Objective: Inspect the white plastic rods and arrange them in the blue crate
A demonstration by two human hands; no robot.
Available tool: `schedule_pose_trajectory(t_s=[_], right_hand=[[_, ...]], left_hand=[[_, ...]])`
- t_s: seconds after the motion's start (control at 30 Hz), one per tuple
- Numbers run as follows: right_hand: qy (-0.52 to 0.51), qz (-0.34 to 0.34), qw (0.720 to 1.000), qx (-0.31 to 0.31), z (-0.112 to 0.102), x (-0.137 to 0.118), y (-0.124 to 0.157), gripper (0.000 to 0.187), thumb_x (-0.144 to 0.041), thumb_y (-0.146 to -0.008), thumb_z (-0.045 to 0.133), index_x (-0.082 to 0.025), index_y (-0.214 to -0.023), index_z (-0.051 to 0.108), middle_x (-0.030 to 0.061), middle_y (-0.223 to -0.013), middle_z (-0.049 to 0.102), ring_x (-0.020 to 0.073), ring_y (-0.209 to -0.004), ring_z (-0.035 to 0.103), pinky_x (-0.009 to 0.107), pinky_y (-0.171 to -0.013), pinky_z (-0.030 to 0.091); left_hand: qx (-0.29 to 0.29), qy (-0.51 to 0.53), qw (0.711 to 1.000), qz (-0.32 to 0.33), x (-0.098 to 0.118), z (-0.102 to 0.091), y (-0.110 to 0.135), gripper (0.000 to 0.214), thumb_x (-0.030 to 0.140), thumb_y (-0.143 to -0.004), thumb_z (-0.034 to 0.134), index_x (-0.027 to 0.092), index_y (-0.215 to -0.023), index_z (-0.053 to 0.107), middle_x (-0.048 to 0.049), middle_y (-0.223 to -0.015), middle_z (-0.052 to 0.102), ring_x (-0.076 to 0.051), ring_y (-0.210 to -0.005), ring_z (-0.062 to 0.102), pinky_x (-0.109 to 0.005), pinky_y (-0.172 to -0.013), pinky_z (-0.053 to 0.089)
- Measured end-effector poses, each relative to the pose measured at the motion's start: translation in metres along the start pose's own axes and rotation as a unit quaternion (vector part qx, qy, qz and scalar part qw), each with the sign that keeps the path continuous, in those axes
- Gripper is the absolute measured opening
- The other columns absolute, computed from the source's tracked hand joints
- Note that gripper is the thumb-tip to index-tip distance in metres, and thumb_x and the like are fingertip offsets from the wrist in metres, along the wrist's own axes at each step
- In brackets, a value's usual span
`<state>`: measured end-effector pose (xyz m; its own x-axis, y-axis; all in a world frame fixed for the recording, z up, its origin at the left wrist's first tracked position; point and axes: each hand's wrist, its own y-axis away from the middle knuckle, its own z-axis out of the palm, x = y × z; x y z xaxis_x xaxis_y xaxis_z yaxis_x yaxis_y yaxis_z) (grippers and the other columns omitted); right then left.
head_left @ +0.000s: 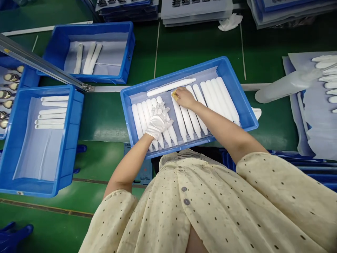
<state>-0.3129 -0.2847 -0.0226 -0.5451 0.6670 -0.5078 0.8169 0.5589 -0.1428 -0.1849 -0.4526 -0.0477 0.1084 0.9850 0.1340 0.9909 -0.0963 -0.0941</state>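
A blue tray lined with pale sheet holds two groups of slim white handle-like pieces, each tapering to a narrow near end. My left hand, in a white glove, rests on the left group of white pieces with its fingers stretched out and apart. At the far end of a white piece in the right group, my bare right hand has its fingers curled together. Something yellowish shows at its fingertips; whether it is a finger cover or a held pad cannot be told. Another white piece lies crosswise along the far side.
Blue bins at left and far left hold more white pieces. Spoons lie in a tray at the left edge. A translucent bottle leans near stacked sheets at right. A metal bar slants across the left.
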Motion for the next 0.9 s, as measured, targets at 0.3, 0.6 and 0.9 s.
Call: schedule_pose_trajectory(t_s=[0.3,0.6,0.9], right_hand=[[-0.003,-0.009,1.0,0.021,0.012,0.014,-0.043,0.04,-0.034,-0.111,0.042,-0.002,-0.123,0.064,0.0248,-0.135,0.06,0.0396,-0.131,0.053,0.058,-0.116,0.041],[-0.14,-0.188,0.961,0.144,-0.045,-0.028,0.013,0.075,-0.059,-0.114,0.007,-0.011,-0.137,0.059,0.0134,-0.141,0.053,0.0298,-0.142,0.05,0.057,-0.121,0.037],[-0.53,-0.108,0.814,-0.212,-0.001,0.001,0.137,0.086,-0.051,-0.078,0.09,-0.019,-0.149,0.053,0.0164,-0.141,0.065,0.0303,-0.121,0.07,0.048,-0.102,0.061]], left_hand=[[-0.018,0.063,0.998,0.006,-0.014,-0.005,-0.006,0.081,0.036,-0.085,0.075,0.005,-0.156,0.052,-0.0233,-0.175,0.027,-0.041,-0.166,0.015,-0.055,-0.137,0.008],[0.099,0.678,0.729,-0.002,0.057,-0.013,-0.021,0.074,0.061,-0.081,0.081,0.02,-0.14,0.063,-0.0123,-0.15,0.063,-0.033,-0.145,0.057,-0.047,-0.123,0.046],[0.082,0.782,0.617,0.007,0.082,-0.104,0.006,0.052,0.039,-0.086,0.086,0.025,-0.133,0.068,-0.0056,-0.134,0.073,-0.031,-0.129,0.069,-0.047,-0.108,0.061]])
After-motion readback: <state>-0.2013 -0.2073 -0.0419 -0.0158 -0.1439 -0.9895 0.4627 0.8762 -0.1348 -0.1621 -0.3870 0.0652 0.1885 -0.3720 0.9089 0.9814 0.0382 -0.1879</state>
